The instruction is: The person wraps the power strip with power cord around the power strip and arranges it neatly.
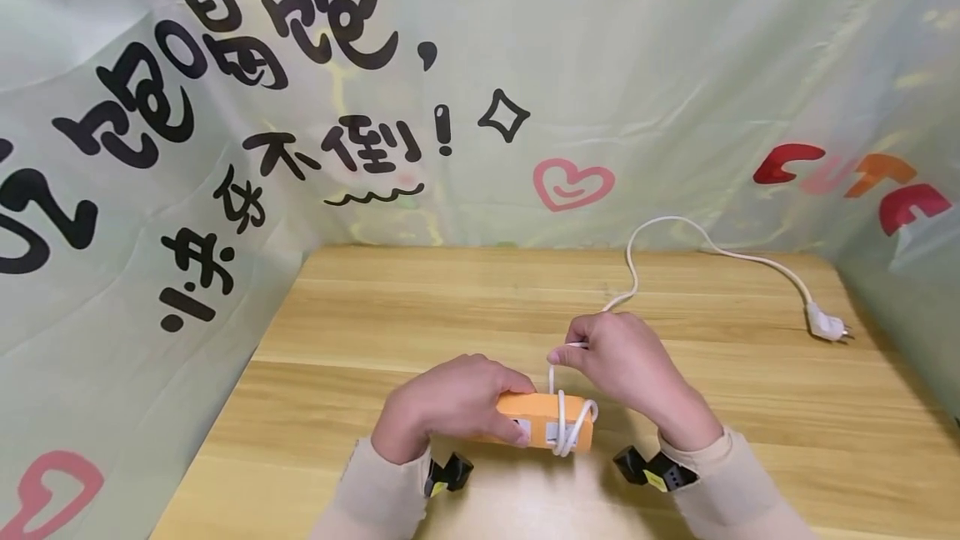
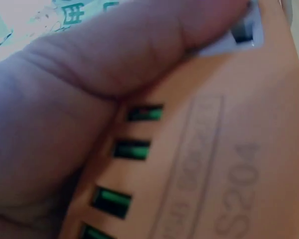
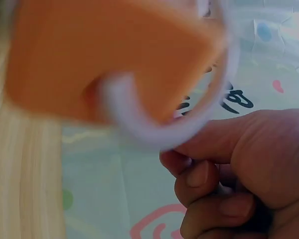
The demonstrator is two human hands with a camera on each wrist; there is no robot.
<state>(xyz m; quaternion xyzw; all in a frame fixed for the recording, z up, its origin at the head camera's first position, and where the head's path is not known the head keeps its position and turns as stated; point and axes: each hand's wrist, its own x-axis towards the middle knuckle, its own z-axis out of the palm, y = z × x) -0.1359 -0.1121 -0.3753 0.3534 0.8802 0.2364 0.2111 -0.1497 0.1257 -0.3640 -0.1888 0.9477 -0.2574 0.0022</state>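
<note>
At the near middle of the wooden counter (image 1: 375,298), an orange power strip (image 1: 540,408) lies crosswise in the grasp of the left hand (image 1: 457,397). That hand's fingers are bent around the strip's left part, the thumb lying along its near side, so only the right portion shows from above. The left wrist view gives a row of dark slots (image 2: 132,149) and the marking "S204" on the orange casing.

Just to the right and farther away, the right hand (image 1: 630,365) has its thumb and index finger closed in a pinch on the white cord (image 1: 675,217), the other fingers curled in. The cord leaves the strip's right end and wraps around that end in loops. Beyond the right hand it curves across the far right of the counter to a white plug (image 1: 825,325) near the right edge.

Behind the counter's far edge hangs a pale green cloth (image 1: 675,107) with black characters, a pink heart (image 1: 538,182) and "CUTE" in coloured letters.
</note>
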